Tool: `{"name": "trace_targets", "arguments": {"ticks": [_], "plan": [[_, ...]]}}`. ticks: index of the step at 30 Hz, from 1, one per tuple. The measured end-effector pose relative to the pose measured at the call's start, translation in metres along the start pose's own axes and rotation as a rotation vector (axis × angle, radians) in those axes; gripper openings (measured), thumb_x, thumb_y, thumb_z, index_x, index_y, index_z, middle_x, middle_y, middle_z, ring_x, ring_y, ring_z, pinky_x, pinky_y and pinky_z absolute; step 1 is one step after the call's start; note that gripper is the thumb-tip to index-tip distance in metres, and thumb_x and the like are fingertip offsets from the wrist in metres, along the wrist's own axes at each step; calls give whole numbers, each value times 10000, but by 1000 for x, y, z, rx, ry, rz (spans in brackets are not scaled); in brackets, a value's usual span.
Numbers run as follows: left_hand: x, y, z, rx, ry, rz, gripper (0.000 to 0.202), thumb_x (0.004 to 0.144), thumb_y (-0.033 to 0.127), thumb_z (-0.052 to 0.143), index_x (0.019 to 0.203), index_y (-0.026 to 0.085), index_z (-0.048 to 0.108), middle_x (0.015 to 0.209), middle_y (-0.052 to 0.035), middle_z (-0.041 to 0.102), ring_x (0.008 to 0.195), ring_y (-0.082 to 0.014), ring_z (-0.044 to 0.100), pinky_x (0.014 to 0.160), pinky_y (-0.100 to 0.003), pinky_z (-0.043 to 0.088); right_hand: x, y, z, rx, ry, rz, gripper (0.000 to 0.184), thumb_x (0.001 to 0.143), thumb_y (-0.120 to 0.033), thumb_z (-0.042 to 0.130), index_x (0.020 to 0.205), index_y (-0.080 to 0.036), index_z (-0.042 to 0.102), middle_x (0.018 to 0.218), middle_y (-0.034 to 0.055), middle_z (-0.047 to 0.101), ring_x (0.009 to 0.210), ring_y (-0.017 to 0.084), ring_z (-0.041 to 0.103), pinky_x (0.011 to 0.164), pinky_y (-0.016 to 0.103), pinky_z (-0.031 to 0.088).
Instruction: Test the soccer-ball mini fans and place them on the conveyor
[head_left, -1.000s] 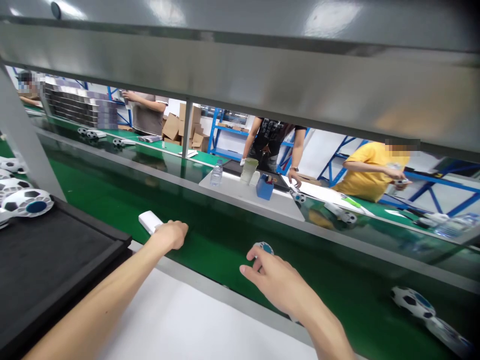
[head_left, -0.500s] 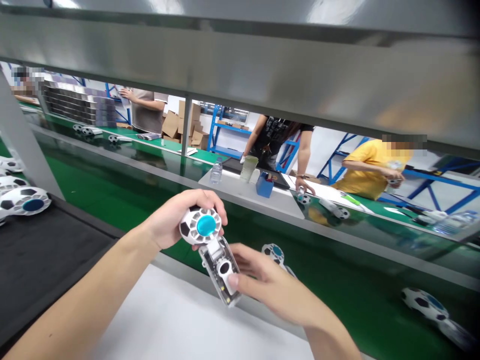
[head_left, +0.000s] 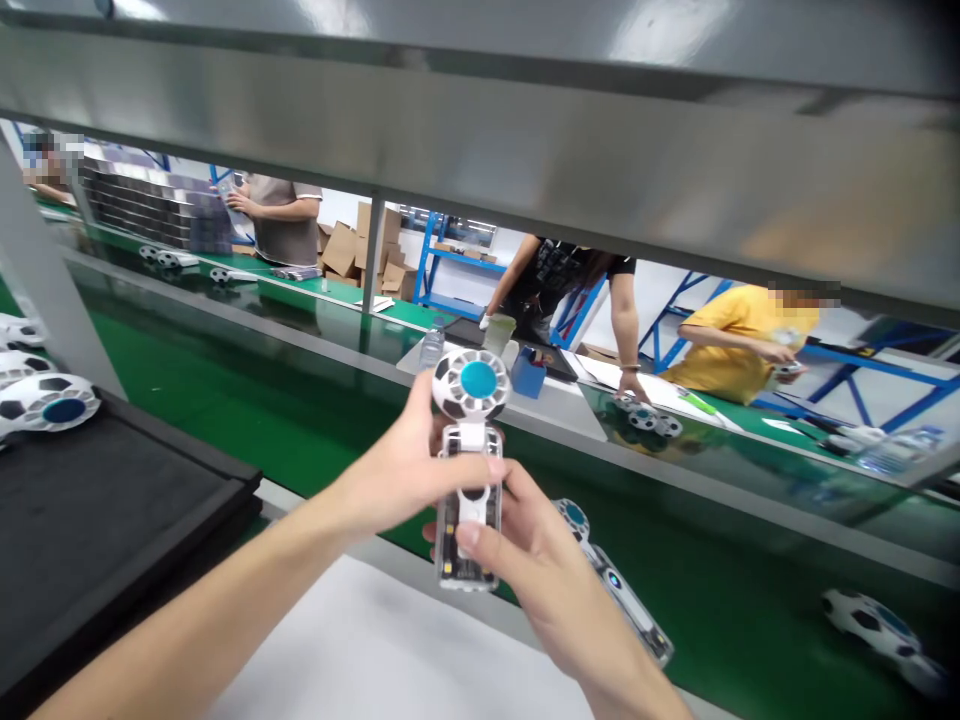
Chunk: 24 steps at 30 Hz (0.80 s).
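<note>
Beyond the white sheet (head_left: pixel 382 650), the right hand (head_left: pixel 544 560) and left hand (head_left: pixel 401 470) curl closed around a football-patterned device (head_left: pixel 472 436), round head up, with a similar device (head_left: pixel 634 605) on the green belt (head_left: pixel 720 590) behind and a blue box (head_left: pixel 529 374) farther off.

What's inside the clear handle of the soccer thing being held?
Through the clear handle, dark parts and small yellow squares show. The left hand and right hand cover parts of it, hiding what's underneath.

Handheld device (head_left: pixel 472 435): black-patched white football head (head_left: pixel 480 406), turquoise disc (head_left: pixel 478 379).
Bench (head_left: pixel 247 390), green; sheet (head_left: pixel 375 645), white; foam pad (head_left: pixel 135 510), black; small box (head_left: pixel 529 374), blue; co-worker's shirt (head_left: pixel 720 345), yellow.
</note>
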<state>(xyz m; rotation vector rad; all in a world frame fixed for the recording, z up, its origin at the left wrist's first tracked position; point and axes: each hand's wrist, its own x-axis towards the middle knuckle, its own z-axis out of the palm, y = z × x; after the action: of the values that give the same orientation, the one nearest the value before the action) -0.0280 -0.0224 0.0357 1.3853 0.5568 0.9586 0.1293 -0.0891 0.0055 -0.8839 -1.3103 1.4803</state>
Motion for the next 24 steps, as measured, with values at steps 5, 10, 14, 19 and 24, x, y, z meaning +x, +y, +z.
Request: {"name": "trace_targets", "arguments": {"ticks": [5,10,14,19,24], "plan": [[-3,-4,11,-9,-48,-91,648,792,269,768,1290,280,352,1164,-76,681,797,-193,697,542,-241,515,-2,-6,-4,64,-127,-59,548,963,-222,643,1445,-331,408,1442,49,474,1301,203,492,1044,351,466],[-4,-3,13,-81,55,-52,593,765,226,781,1207,242,386,1062,-70,713,791,-209,706,674,-344,587,-6,-8,-3,55,-163,12,592,942,-237,676,1458,-318,397,1391,77,510,1213,225,555,942,373,536],[-7,-3,16,-143,158,-43,491,764,218,770,1114,220,425,833,-36,730,762,-201,702,652,-295,576,-7,-6,5,23,-187,45,601,926,-242,694,1448,-261,397,1361,100,540,1216,242,564,977,415,526],[-8,-4,16,-226,154,-25,300,777,191,732,971,204,504,754,-17,689,725,-192,690,641,-296,581,-6,-2,12,-47,-136,43,495,923,-240,687,1362,-186,466,1375,136,540,1247,265,557,1039,451,498],[-8,-3,17,-212,177,-21,295,761,183,732,947,221,506,727,16,644,634,-157,636,571,-279,557,-6,-1,17,-72,-119,34,490,941,-252,653,1382,-198,446,1364,125,560,1257,256,559,1054,450,494]]}}
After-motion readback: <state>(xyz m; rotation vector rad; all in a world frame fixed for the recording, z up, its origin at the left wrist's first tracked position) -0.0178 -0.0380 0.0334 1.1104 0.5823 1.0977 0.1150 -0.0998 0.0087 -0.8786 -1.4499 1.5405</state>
